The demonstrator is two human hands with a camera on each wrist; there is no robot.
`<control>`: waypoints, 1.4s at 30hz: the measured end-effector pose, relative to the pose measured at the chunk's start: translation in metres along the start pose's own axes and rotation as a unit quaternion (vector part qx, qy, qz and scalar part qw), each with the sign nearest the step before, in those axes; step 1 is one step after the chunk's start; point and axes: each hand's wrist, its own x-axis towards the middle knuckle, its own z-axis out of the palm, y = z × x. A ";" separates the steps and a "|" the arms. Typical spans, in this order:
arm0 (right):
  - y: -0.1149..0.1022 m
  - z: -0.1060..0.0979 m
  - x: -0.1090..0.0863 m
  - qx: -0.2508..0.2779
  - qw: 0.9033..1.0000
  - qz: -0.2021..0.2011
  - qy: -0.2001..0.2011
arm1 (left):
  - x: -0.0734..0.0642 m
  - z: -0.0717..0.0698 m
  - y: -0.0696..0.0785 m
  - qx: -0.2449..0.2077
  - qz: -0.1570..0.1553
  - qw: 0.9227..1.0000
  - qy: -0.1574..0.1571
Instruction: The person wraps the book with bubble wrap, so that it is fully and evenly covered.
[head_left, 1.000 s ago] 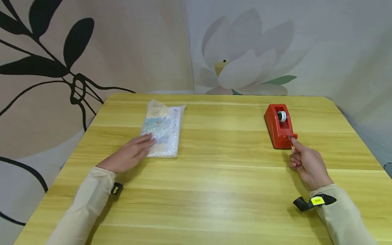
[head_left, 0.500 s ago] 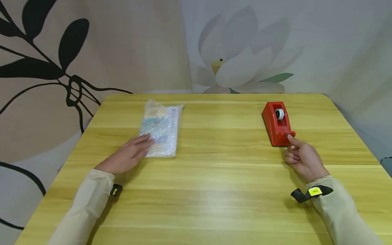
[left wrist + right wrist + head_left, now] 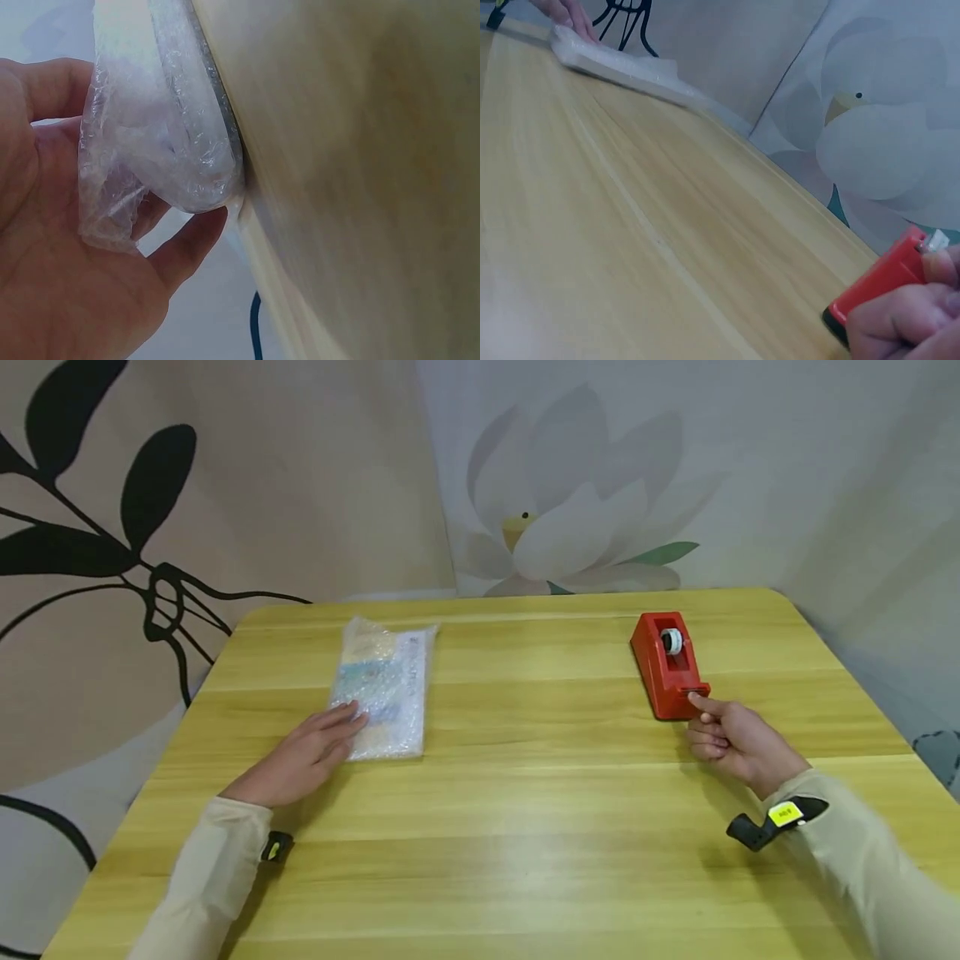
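A bubble-wrapped flat package (image 3: 382, 693) lies on the left part of the table. My left hand (image 3: 300, 756) rests on its near left corner with fingers fairly straight. In the left wrist view the thumb touches the lower edge of the package (image 3: 165, 112), and loose bubble wrap bulges against the palm. At the right stands a red tape dispenser (image 3: 663, 672) holding a small roll of tape (image 3: 672, 641). My right hand (image 3: 738, 743) is at its cutter end, thumb and forefinger pinched together there, other fingers curled. The tape end between them is mostly hidden.
Both items stand on a light wooden table (image 3: 487, 827). Patterned cloth (image 3: 300, 485) with a dark plant and a pale flower hangs behind the far edge. A black band with a yellow label (image 3: 783, 814) is strapped on the right wrist.
The whole head view has shifted slightly. My right thumb has moved a little left along the cutter, and the wrist has turned. The left hand stays on the package.
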 end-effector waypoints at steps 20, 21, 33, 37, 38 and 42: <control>-0.003 0.060 -0.020 -0.348 0.924 -0.098 -0.125 | -0.006 0.016 0.004 -0.030 -0.011 0.999 0.003; -0.005 0.069 -0.021 -0.389 0.903 -0.120 -0.136 | -0.006 0.014 0.004 -0.028 -0.011 1.000 0.005; 0.005 0.121 0.006 -0.593 0.755 -0.222 -0.169 | 0.002 -0.002 -0.004 0.002 -0.004 1.000 -0.008; 0.005 0.134 0.024 -0.631 0.713 -0.252 -0.175 | 0.005 -0.003 -0.005 0.001 -0.005 1.000 -0.004; 0.005 0.138 0.028 -0.639 0.701 -0.261 -0.177 | 0.005 -0.003 -0.005 0.002 -0.007 1.000 -0.001; 0.006 0.154 0.045 -0.674 0.656 -0.292 -0.174 | 0.010 -0.003 -0.005 0.008 -0.017 1.000 0.018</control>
